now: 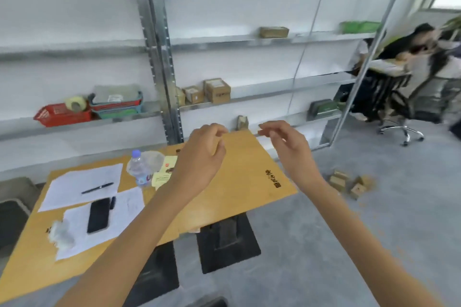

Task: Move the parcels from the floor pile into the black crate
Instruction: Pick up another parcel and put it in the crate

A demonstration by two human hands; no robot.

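- Brown cardboard parcels (338,182) lie in a small pile on the grey floor, right of the wooden worktop (239,182) and well apart from both hands.
- Left hand (202,157) and right hand (289,149) hover above the worktop's far end, fingers loosely curled, holding nothing, a gap between them.
- Black phone (98,215), pen (97,188) and sheets of paper (74,182) rest on the worktop's near left part; a water bottle (139,167) stands beyond them.
- Small cartons (216,90) and a red basket (62,113) sit on metal shelves (249,40) at the far wall.
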